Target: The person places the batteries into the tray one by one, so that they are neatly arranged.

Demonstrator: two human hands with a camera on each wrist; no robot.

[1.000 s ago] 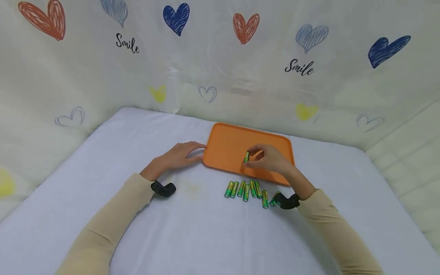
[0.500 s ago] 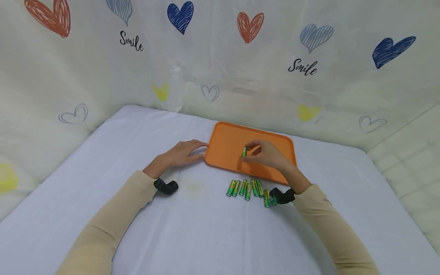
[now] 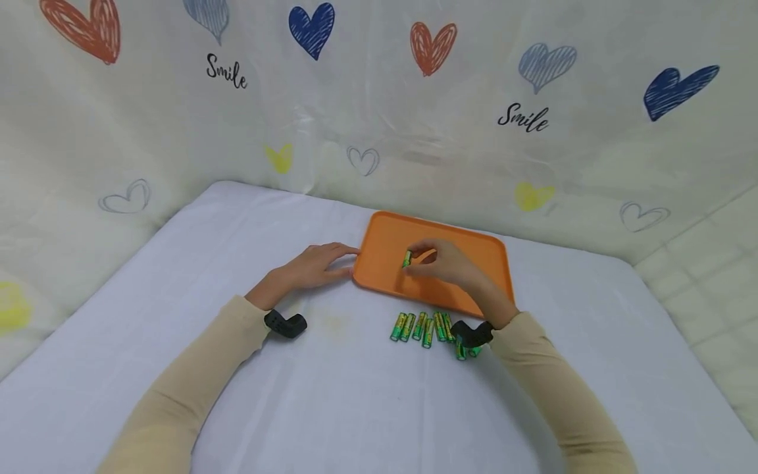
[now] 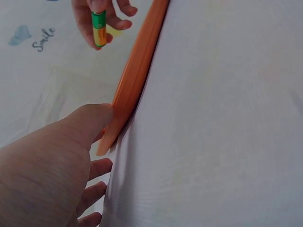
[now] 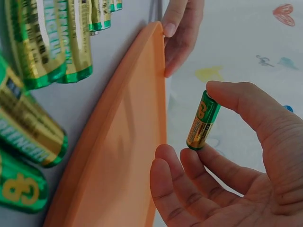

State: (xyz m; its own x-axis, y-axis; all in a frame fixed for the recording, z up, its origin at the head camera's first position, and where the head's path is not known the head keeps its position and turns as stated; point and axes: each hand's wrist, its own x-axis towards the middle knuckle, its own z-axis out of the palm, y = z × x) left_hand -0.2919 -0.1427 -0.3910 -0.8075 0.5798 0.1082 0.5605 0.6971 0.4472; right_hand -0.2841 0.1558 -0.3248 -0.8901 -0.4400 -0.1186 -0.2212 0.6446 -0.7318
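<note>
My right hand (image 3: 447, 263) pinches a green and gold battery (image 5: 203, 120) by its two ends, between thumb and fingers. In the head view the battery overlaps the middle of an orange tray (image 3: 385, 230), and the left wrist view shows it above the tray's rim. My left hand (image 3: 310, 265) rests at the tray's left edge, fingers extended and thumb touching the rim (image 4: 130, 85). Several more green and gold batteries (image 3: 419, 326) lie in a loose row on the cloth in front of the tray, the rightmost partly hidden by my right wrist camera.
A white cloth (image 3: 331, 408) covers the table. Behind it hangs a pale backdrop (image 3: 462, 164) printed with hearts and "Smile". Each wrist wears a black camera, the right one (image 3: 472, 334) hanging over the batteries at the row's right end.
My right hand has moved left over the tray with the pinched battery. Its wrist camera now covers more of the row's right end. My left hand stays at the tray's edge.
</note>
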